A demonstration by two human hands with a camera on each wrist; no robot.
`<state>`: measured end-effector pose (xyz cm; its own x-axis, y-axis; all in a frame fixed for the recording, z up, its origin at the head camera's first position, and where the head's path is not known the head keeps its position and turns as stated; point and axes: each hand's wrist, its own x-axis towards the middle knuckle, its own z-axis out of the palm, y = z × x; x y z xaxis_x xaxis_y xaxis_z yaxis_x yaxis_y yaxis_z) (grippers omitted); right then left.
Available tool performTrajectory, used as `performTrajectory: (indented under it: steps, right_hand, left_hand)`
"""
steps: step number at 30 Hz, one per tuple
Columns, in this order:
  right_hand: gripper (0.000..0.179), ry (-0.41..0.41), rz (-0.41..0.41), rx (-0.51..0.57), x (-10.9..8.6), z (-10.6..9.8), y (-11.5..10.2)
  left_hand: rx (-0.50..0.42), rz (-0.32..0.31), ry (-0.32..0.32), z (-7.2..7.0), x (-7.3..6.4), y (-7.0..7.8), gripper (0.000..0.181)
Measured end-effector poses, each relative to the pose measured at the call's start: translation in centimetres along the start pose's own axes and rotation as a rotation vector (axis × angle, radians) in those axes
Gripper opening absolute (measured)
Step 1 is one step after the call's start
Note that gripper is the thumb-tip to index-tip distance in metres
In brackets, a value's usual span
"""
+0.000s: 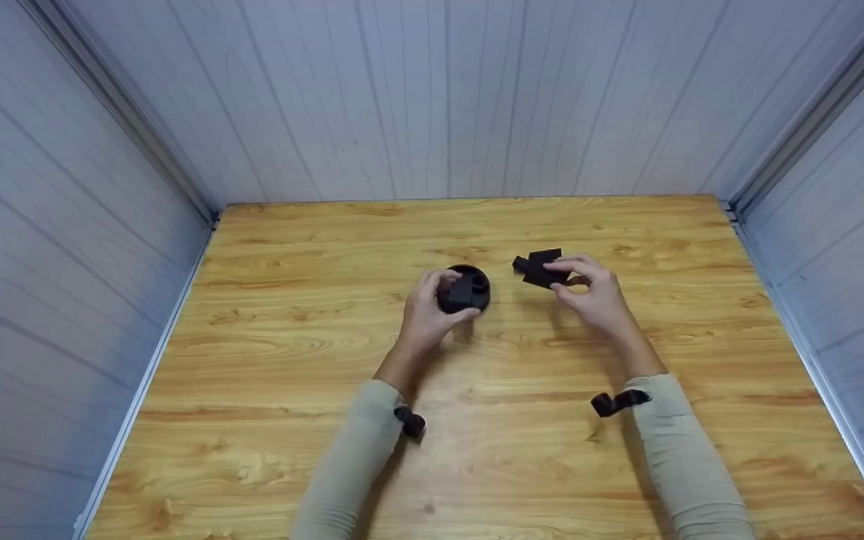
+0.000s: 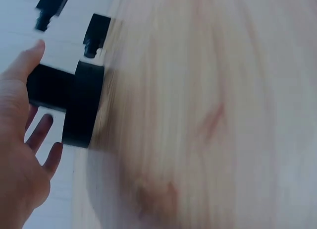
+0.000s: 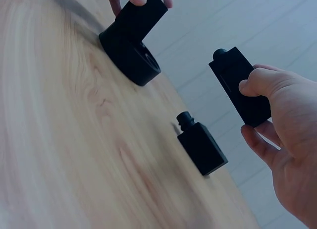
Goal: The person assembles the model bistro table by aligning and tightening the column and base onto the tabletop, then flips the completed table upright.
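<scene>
My left hand [image 1: 430, 304] grips a black rectangular block [image 2: 49, 87] between its thumb and fingers. The block juts up from a round black base [image 2: 83, 105], whose top shows a ring-like opening beside the block in the right wrist view. My right hand [image 1: 589, 289] pinches a flat black bottle [image 3: 240, 85] with a short neck, thumb on one face and fingers behind. Its neck points left, toward the round base. Below this bottle, a second black bottle [image 3: 202, 147] with a ridged neck lies on the table; the two overlap in the head view.
A wood-grain table [image 1: 289, 345] spreads under both hands. Pale panelled walls [image 1: 417, 97] enclose it at the back and both sides. Black straps with small dark parts [image 1: 619, 403] sit on the sleeved wrists.
</scene>
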<state>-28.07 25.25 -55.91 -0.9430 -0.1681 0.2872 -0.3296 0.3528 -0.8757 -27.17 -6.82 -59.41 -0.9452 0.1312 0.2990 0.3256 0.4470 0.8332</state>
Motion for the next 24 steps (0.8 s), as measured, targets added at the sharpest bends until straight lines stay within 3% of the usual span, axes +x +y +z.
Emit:
performTrajectory:
  steps: [5, 11, 16, 24]
  right_hand:
    - [0.032, -0.014, -0.043, -0.017, 0.4, 0.3, -0.7]
    - [0.031, -0.012, -0.069, -0.001, 0.5, 0.5, -1.2]
    - [0.032, -0.015, -0.083, 0.002, 0.7, 0.6, -1.6]
    - [0.029, -0.02, -0.096, -0.009, 1.3, 1.2, -2.4]
  left_hand:
    - [0.04, -0.003, 0.066, 0.2, 0.1, 0.4, 0.049]
    - [-0.055, -0.014, 0.048, -0.3, 0.2, -0.1, 0.04]
    - [-0.136, -0.028, 0.034, -0.9, 0.2, -0.6, 0.044]
    - [-0.152, -0.034, 0.043, -1.0, -0.4, -1.4, 0.058]
